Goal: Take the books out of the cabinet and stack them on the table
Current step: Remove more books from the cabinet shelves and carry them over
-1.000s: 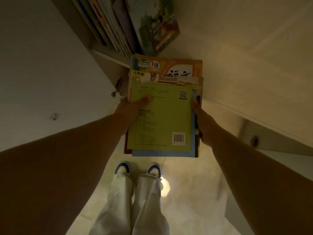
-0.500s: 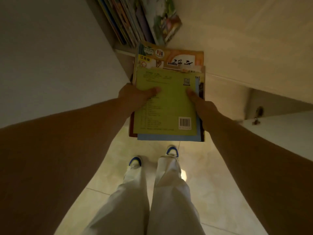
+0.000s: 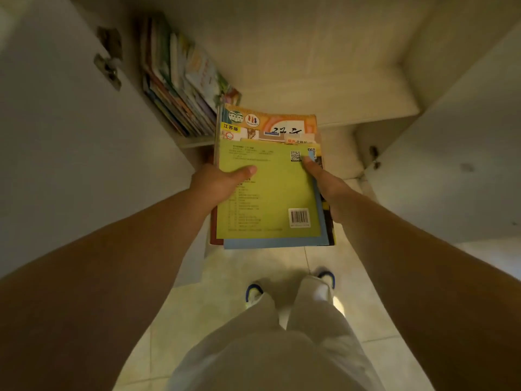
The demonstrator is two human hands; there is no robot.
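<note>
Nearest the camera are pale trousers [image 3: 270,348] and blue-edged white shoes [image 3: 253,293] on a cream tiled floor [image 3: 375,362]. Above the shoes, held out in the air in front of the body, is the stack of books [image 3: 270,193]. Its top cover is yellow-green with small print, a QR code at the far right corner and a barcode at the near right corner. Below it a light blue cover sticks out along the near and right edges, a dark red one along the left, and a dark one with yellow on the right; an orange illustrated cover with handwritten marks juts out at the far end.

The left hand [image 3: 222,184] grips the stack's left edge, thumb lying flat across the top cover, fingers hidden beneath. The right hand [image 3: 329,187] holds the right edge likewise, thumb pointing at the QR code, fingers out of sight below. Both forearms reach forward, converging on the stack.

White cabinet doors stand open on either side of the stack, the left door [image 3: 70,136] close by the left forearm, the right door [image 3: 451,165] further off, leaving an open lane of floor between them. Beyond the stack, the cabinet shelf [image 3: 352,88] is bare on the right; at its far left a row of leaning books [image 3: 183,86] rests against the wall.
</note>
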